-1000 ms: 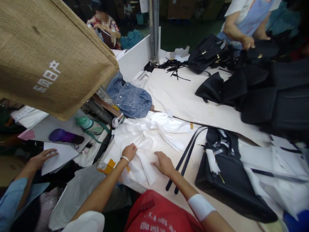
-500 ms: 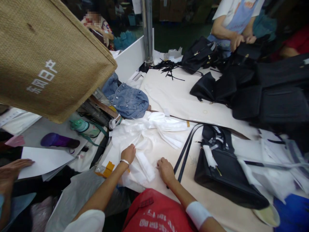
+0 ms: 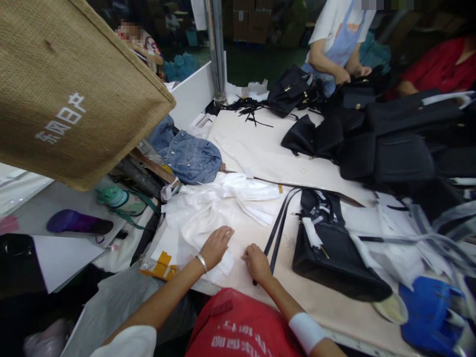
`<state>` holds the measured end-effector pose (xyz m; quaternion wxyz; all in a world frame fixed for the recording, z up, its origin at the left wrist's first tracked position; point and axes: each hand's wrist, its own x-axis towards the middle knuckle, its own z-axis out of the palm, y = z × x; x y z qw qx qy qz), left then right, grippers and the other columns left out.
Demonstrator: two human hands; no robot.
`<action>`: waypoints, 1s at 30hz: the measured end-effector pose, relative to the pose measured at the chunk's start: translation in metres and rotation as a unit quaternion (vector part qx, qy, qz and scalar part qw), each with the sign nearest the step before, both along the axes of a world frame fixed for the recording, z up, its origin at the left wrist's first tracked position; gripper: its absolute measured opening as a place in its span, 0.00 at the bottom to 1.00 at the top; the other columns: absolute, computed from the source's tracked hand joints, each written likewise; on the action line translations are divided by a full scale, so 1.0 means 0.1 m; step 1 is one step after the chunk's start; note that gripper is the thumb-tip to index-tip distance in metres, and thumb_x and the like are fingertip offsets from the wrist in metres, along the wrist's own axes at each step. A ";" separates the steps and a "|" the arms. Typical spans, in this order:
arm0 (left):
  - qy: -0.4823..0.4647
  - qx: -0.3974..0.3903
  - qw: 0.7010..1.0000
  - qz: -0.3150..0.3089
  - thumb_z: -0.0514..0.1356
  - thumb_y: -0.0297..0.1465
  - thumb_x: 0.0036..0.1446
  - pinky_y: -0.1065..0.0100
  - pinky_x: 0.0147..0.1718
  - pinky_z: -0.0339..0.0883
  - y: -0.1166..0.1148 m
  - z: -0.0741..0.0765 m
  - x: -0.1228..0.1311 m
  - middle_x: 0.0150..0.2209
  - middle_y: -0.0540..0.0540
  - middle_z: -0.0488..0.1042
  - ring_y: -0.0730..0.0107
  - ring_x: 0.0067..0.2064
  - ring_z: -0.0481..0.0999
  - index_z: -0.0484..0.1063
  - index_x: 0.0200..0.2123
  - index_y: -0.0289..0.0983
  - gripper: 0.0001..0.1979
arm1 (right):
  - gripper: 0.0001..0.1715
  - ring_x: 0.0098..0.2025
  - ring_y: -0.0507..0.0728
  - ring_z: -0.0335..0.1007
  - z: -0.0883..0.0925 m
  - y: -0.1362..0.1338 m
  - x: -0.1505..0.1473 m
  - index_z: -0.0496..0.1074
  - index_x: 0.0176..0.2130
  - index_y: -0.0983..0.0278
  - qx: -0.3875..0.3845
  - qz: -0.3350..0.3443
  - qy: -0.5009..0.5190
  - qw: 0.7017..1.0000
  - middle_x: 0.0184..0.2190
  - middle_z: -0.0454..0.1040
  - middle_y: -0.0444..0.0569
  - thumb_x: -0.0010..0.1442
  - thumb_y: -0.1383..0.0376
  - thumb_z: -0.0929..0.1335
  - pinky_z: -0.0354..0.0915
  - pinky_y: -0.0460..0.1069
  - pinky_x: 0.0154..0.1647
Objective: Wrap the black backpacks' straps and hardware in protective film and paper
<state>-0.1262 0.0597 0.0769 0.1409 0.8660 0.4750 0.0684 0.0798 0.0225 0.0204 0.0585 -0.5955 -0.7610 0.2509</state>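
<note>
One left hand (image 3: 217, 248): pinch gone, my fingers stretched loose and empty over white strips (image 3: 226, 264), lower centre
Right hand (image 3: 257, 263): curled beside black straps (image 3: 280, 235) (any grip? can't tell)

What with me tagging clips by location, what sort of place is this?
Probably a bag workshop or packing area: black bags are heaped on the table, a co-worker in an apron stands by them, and boxes are stacked in the background.
</note>
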 end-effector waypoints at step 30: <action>0.014 -0.239 0.970 0.033 0.46 0.35 0.60 0.67 0.35 0.61 0.29 0.18 0.09 0.29 0.45 0.75 0.65 0.34 0.73 0.72 0.30 0.37 0.17 | 0.14 0.27 0.52 0.66 0.34 -0.14 0.11 0.67 0.30 0.63 -0.166 -0.200 0.417 0.871 0.25 0.72 0.44 0.58 0.55 0.62 0.62 0.46 0.29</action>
